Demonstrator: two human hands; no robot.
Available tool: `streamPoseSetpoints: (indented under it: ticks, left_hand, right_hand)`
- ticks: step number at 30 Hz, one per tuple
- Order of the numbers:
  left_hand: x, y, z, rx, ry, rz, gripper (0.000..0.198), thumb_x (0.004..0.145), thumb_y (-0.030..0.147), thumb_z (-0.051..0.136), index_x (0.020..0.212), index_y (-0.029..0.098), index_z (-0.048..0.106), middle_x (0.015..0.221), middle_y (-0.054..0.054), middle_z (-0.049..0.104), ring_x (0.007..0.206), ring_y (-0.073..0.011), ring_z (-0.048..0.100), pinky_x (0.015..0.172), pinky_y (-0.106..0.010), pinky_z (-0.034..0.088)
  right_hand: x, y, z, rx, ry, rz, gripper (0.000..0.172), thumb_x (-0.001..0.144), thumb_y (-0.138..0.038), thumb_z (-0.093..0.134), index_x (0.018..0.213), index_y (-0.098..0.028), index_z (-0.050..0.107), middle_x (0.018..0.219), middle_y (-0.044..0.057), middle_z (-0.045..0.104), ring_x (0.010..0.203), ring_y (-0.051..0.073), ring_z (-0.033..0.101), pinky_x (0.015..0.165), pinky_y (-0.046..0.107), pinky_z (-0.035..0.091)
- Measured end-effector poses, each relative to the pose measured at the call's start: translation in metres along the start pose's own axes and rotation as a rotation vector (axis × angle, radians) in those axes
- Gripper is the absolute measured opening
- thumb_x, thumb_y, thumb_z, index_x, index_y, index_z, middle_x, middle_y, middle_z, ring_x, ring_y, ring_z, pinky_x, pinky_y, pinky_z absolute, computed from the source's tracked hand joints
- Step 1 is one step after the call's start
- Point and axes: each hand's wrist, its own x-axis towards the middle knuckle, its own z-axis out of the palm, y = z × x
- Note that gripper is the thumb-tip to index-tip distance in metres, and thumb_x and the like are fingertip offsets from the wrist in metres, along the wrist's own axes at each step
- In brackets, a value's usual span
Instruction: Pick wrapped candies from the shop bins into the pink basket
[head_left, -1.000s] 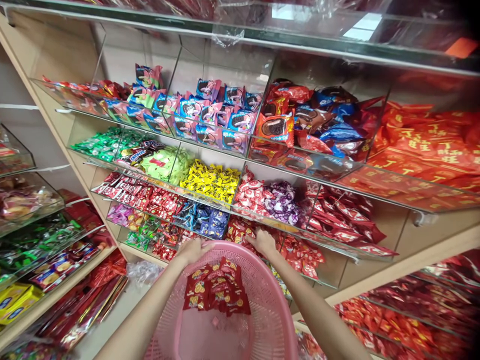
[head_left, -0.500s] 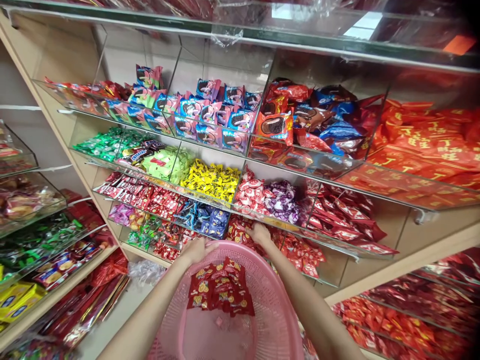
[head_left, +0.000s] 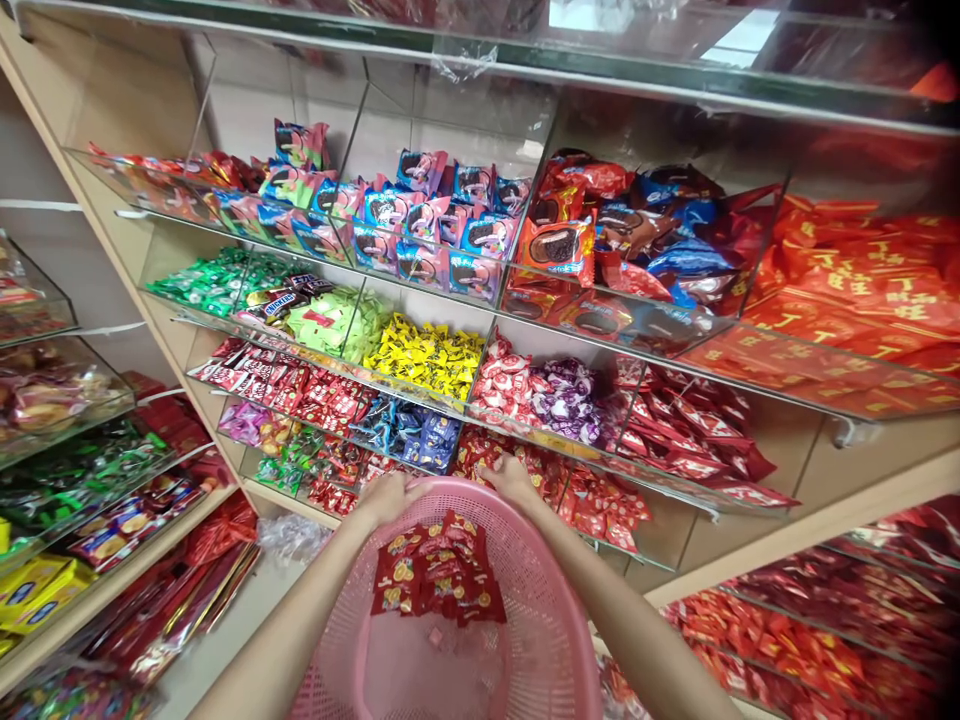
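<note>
A pink plastic basket [head_left: 555,600] tilts in front of me, with several red packets with orange-slice prints [head_left: 439,570] lying inside. My left hand [head_left: 386,497] is closed on the basket's far-left rim. At the far rim, to the right, my right hand [head_left: 511,477] has its fingers curled, right by a shelf bin of similar red packets [head_left: 480,450]. Its fingertips are small and partly hidden, so what they hold cannot be made out. Just left of that bin lie blue packets [head_left: 427,440].
Clear-fronted shelf bins hold yellow sweets [head_left: 431,355], purple sweets [head_left: 566,400], red triangular packs [head_left: 682,430] and orange-red packets [head_left: 862,290]. A glass shelf edge [head_left: 480,55] runs overhead. Another shelf with yellow boxes [head_left: 37,595] stands at left.
My right hand has come slightly down and back from the bin to the basket's rim. The left hand stays at the rim, and the basket has barely shifted.
</note>
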Motion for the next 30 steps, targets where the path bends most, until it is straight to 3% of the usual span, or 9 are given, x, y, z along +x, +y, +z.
streamPoseSetpoints:
  ticks: [5, 9, 13, 21, 25, 30]
  left_hand:
    - [-0.003, -0.003, 0.0, 0.004, -0.004, -0.014, 0.064, 0.073, 0.071, 0.019, 0.071, 0.02, 0.058, 0.078, -0.011, 0.068, 0.076, -0.0266, 0.063, 0.063, -0.031, 0.042]
    - [-0.003, 0.0, -0.001, 0.004, -0.003, -0.025, 0.069, 0.07, 0.074, 0.017, 0.073, 0.019, 0.059, 0.081, -0.014, 0.068, 0.078, -0.0288, 0.063, 0.064, -0.033, 0.043]
    - [-0.002, 0.006, -0.001, 0.008, -0.006, -0.032, 0.074, 0.068, 0.076, 0.015, 0.077, 0.017, 0.059, 0.085, -0.017, 0.067, 0.079, -0.0317, 0.062, 0.064, -0.036, 0.044]
    - [-0.005, 0.007, -0.001, 0.001, -0.017, -0.011, 0.073, 0.067, 0.077, 0.015, 0.073, 0.019, 0.059, 0.084, -0.016, 0.068, 0.078, -0.0309, 0.063, 0.064, -0.036, 0.044]
    - [-0.005, 0.008, -0.002, -0.007, -0.016, 0.005, 0.069, 0.069, 0.075, 0.017, 0.07, 0.02, 0.058, 0.078, -0.012, 0.068, 0.077, -0.0288, 0.063, 0.065, -0.034, 0.043]
    - [-0.005, 0.009, -0.003, -0.007, -0.015, 0.007, 0.065, 0.07, 0.073, 0.02, 0.069, 0.02, 0.058, 0.078, -0.012, 0.068, 0.076, -0.0275, 0.063, 0.063, -0.033, 0.043]
  right_hand:
    - [0.011, -0.011, 0.003, -0.064, -0.105, 0.061, 0.034, 0.064, -0.046, 0.06, 0.049, -0.018, 0.049, 0.049, 0.001, 0.053, 0.048, 0.012, 0.051, 0.042, 0.021, 0.029]
    - [0.013, -0.025, 0.003, -0.138, -0.095, 0.108, 0.03, 0.062, -0.047, 0.061, 0.06, -0.017, 0.056, 0.072, 0.009, 0.063, 0.067, 0.02, 0.059, 0.05, 0.025, 0.036]
    - [0.009, -0.038, 0.005, -0.167, -0.083, 0.148, 0.028, 0.064, -0.041, 0.061, 0.076, -0.017, 0.06, 0.094, 0.013, 0.063, 0.086, 0.024, 0.059, 0.06, 0.028, 0.041]
    - [0.003, -0.044, -0.001, -0.147, -0.151, 0.202, 0.028, 0.061, -0.041, 0.066, 0.073, -0.016, 0.06, 0.093, 0.013, 0.064, 0.09, 0.023, 0.059, 0.068, 0.028, 0.043]
    - [0.004, -0.046, 0.003, -0.114, -0.119, 0.208, 0.041, 0.06, -0.035, 0.068, 0.093, -0.014, 0.055, 0.104, 0.014, 0.059, 0.099, 0.025, 0.055, 0.074, 0.029, 0.043]
    - [0.009, -0.045, 0.011, -0.046, -0.093, 0.247, 0.069, 0.057, -0.027, 0.069, 0.116, -0.01, 0.037, 0.102, 0.016, 0.06, 0.096, 0.027, 0.056, 0.072, 0.032, 0.044]
